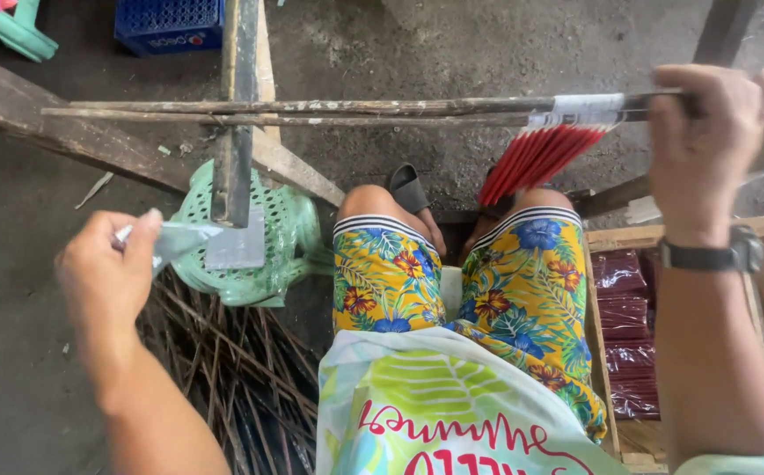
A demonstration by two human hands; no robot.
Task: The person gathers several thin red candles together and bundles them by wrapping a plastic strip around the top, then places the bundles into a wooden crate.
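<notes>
above the lap, two long sticks (311, 110) run crosswise, and the right hand (707, 149) is clenched around their end, just beside one fan of red sticks (536, 158) banded in white. at the lower left, the left hand (105, 277) pinches one clear plastic sleeve (175, 242). one green stool (281, 237) stands behind it. one wooden crate (628, 237) at the right holds four red packets (624, 330).

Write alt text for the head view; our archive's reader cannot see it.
Seen from above, a seated person's right hand grips a bundle of red sticks at a wooden rail, while the left hand pinches a clear plastic sleeve. A wooden crate of wrapped red bundles sits alongside.
</notes>
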